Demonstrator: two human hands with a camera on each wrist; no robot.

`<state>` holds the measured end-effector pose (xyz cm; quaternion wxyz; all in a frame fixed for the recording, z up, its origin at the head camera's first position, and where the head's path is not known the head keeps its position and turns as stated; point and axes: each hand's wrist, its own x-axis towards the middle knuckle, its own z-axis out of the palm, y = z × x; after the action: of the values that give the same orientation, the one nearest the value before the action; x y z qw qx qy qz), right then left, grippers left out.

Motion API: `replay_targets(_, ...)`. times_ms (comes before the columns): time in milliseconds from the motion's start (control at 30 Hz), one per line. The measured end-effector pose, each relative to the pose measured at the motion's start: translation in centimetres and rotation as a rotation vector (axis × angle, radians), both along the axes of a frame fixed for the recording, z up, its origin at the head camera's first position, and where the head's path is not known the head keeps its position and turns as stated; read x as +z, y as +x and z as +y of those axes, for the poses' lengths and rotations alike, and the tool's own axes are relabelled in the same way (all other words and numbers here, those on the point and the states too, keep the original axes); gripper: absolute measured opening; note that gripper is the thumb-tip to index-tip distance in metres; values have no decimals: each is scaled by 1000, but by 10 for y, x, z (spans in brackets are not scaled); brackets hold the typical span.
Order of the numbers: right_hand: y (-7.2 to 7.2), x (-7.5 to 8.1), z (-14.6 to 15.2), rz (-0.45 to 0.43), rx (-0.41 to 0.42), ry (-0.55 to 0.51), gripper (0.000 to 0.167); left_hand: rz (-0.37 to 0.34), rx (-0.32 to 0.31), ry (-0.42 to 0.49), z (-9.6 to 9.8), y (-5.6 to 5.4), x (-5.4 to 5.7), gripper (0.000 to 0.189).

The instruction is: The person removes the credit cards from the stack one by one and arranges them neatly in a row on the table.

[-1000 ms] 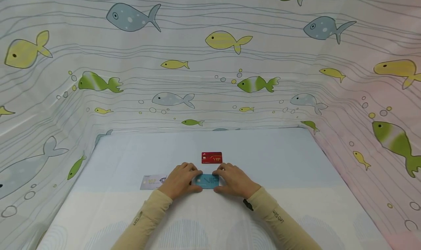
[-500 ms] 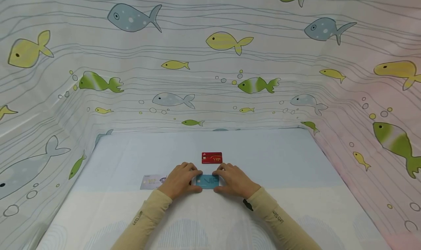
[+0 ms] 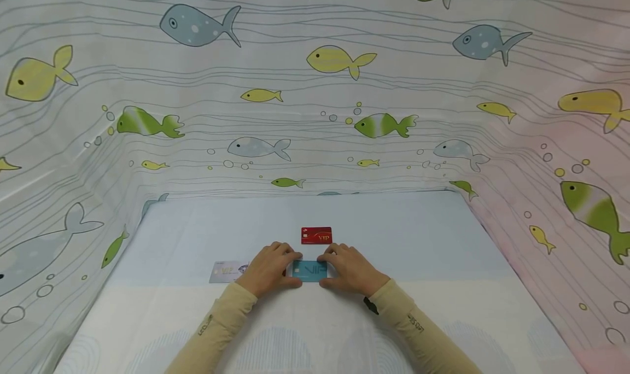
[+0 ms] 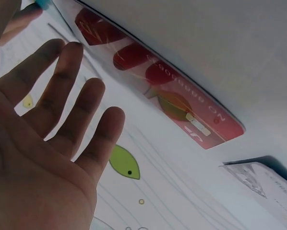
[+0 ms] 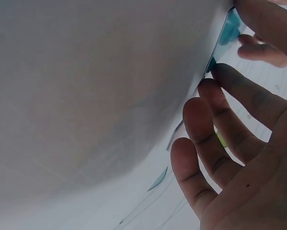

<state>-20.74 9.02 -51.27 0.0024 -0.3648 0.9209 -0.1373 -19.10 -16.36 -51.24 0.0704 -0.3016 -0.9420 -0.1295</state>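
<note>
Teal card [image 3: 309, 271] edges partly hidden by fingers [image 3: 331, 257]; silver card's [image 3: 226, 272] right end hidden

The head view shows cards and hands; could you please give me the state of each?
Blue card: face up, held at both ends.
Left hand: thumb and finger grip the blue card's left end.
Right hand: thumb and finger grip its right end.
Red VIP card: flat, face up.
Silver card: flat, face up, right end hidden.
Red edge by the left hand: mostly hidden.
</note>
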Motion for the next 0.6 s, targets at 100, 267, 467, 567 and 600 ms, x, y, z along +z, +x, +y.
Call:
replay_targets(100, 0, 0, 1, 13, 3, 0, 49, 44, -9, 21, -1, -3, 0, 59)
replay_targets(267, -3, 2, 7, 47, -14, -23, 43, 63, 9, 62, -2, -10, 1, 53)
replay_targets(467, -8, 5, 15, 24, -98, -17, 43, 50, 36, 65, 0, -21, 7, 50)
replay_targets(567, -10, 7, 17, -6, -137, -6, 44, 14, 64, 44, 2, -29, 8, 50)
replay_targets(600, -11, 7, 18, -15, -144, -6, 44, 2, 75, 38, 3, -31, 8, 49)
